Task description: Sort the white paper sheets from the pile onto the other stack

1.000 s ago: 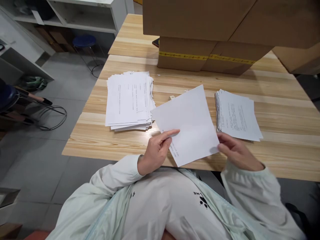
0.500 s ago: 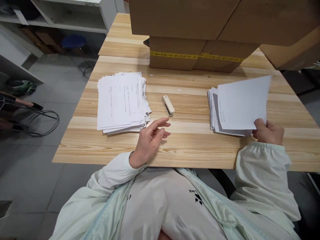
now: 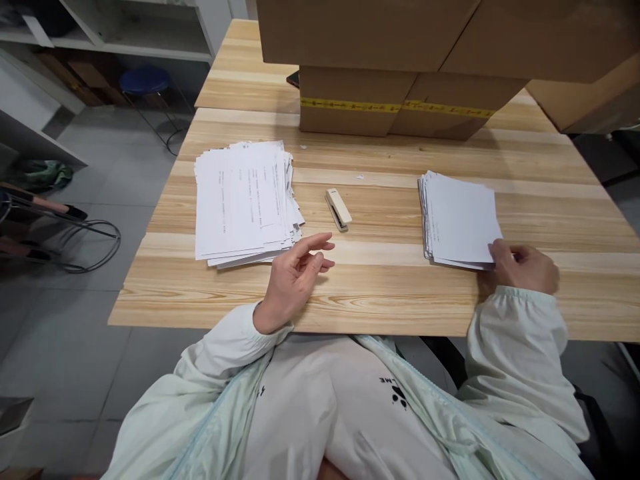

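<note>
My left hand [image 3: 295,281] rests by the table's front edge, fingers loosely stretched and apart, with nothing in it. It is just beside the lower right corner of a tall, uneven stack of printed papers [image 3: 240,200]. A cream stapler [image 3: 339,209] lies beyond its fingertips. On the right, my right hand [image 3: 524,265] pinches the near right corner of a sheet of paper [image 3: 463,217] between thumb and fingers. That sheet lies nearly flat on a smaller paper stack [image 3: 426,213]; the fingers under the corner are partly hidden.
Large cardboard boxes [image 3: 350,100] with yellow tape stand stacked at the back of the wooden table [image 3: 370,293]. A dark flat object [image 3: 293,79] pokes out beside them. A blue stool [image 3: 145,80] and white shelves [image 3: 155,40] are on the left.
The raised sheet on the right has come down onto the smaller stack, my right hand moving slightly left with it. My left hand has shifted only slightly left.
</note>
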`<action>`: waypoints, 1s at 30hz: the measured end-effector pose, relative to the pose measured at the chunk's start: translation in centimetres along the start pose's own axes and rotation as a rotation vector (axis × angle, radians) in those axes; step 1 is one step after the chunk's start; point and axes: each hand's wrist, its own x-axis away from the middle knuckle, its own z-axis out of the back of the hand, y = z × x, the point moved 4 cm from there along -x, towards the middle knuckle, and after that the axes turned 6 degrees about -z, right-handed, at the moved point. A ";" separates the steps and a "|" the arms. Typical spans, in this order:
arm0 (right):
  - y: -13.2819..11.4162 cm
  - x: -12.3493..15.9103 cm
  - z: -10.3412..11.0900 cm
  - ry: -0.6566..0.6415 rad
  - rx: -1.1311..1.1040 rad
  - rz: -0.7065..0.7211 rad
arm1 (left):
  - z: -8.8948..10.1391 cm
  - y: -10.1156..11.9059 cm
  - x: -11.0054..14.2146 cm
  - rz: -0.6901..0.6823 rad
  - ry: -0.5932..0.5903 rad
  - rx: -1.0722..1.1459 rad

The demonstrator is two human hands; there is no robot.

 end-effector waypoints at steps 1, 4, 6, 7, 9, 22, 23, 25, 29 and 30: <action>-0.4 0.5 0.8 0.056 -0.007 -0.017 | 0.6 0.3 -0.2 -0.034 0.022 -0.048; -2.8 2.9 3.7 0.256 -0.168 0.013 | 3.7 1.3 -1.2 -0.190 0.150 -0.324; -5.8 5.7 5.3 0.262 -0.367 0.176 | 6.0 1.7 -2.0 -0.297 0.200 -0.571; -7.6 7.4 5.8 0.201 -0.490 0.287 | 7.0 1.6 -2.4 -0.325 0.177 -0.689; -11.6 11.3 6.3 -0.037 -0.728 0.495 | 8.4 1.0 -3.1 -0.330 0.082 -0.870; -29.6 23.7 -0.1 -1.121 -1.202 0.607 | 10.4 -2.3 -2.9 -0.266 -0.040 -0.919; -30.1 24.0 -0.7 -1.160 -1.209 0.568 | 10.6 -2.4 -2.9 -0.255 -0.035 -0.901; -30.6 24.6 -1.4 -1.217 -1.211 0.506 | 10.9 -2.5 -2.9 -0.239 -0.031 -0.856; -30.7 25.1 -1.9 -1.279 -1.197 0.438 | 11.0 -2.4 -2.8 -0.228 -0.031 -0.773; -30.7 25.1 -1.9 -1.286 -1.186 0.432 | 11.0 -2.4 -2.7 -0.229 -0.028 -0.764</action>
